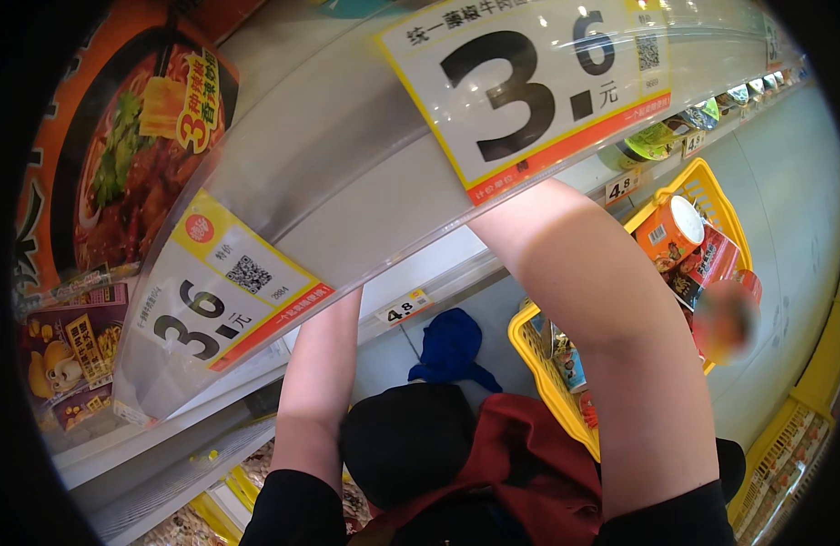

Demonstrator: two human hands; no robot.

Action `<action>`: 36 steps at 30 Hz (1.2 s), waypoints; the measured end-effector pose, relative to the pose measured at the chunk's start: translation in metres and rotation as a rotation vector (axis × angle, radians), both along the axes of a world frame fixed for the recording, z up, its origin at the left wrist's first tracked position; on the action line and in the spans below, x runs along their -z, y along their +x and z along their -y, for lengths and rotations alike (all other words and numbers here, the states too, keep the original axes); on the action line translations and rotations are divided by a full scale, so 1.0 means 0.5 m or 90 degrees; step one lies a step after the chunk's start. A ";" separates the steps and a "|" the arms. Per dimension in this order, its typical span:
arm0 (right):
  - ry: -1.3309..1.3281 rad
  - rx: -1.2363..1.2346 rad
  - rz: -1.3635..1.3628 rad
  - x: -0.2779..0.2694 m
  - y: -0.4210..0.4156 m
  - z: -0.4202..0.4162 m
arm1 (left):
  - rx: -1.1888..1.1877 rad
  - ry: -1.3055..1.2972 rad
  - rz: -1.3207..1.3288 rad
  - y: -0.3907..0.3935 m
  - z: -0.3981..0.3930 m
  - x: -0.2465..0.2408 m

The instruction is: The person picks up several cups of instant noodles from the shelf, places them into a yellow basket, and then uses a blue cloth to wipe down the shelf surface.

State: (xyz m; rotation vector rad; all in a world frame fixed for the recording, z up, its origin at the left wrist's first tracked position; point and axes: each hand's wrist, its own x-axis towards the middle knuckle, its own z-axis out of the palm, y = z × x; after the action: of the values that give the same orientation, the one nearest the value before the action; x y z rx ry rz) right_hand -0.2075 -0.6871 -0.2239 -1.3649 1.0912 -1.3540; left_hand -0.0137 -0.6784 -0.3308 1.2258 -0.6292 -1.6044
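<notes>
Both my hands are out of view, hidden behind the white shelf (365,198) edge that crosses close before me. My bare forearms reach up under it, the left at the centre-left and the right at the centre-right. Large price tags (529,95) sit in the clear plastic strip on the shelf's edge. At the upper left, an orange instant noodle package (147,136) shows a bowl of noodles. Beside my right arm stands a yellow plastic shopping basket (734,225) holding an orange noodle cup (669,232) and red packages. What either hand touches cannot be seen.
Noodle cups (655,136) line a lower shelf at the upper right, above small price tags. A blue shoe (453,345) is on the tiled floor below. Purple snack packages (79,348) are at the left edge. Another yellow rack or basket (768,457) stands at the lower right.
</notes>
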 end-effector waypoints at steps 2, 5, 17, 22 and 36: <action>-0.001 0.005 -0.005 -0.004 -0.014 -0.004 | 0.022 0.007 -0.019 -0.020 -0.007 -0.007; -0.007 0.001 0.002 -0.004 -0.025 -0.013 | 0.009 0.055 -0.010 -0.039 -0.031 -0.035; -0.068 -0.035 0.056 -0.049 -0.077 -0.088 | 0.192 0.112 0.033 0.060 -0.134 -0.093; 0.037 0.018 0.034 -0.062 -0.145 -0.194 | 0.226 0.116 0.065 0.098 -0.150 -0.099; 0.411 -0.252 -0.504 0.018 -0.376 -0.698 | 0.260 0.078 0.158 0.110 -0.130 -0.104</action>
State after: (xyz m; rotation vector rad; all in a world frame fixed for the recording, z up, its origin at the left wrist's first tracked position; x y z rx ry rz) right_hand -0.3956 -0.3383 -0.2329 -1.5123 1.4816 -0.0962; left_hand 0.0412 -0.6134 -0.2787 1.4693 -1.0008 -1.8608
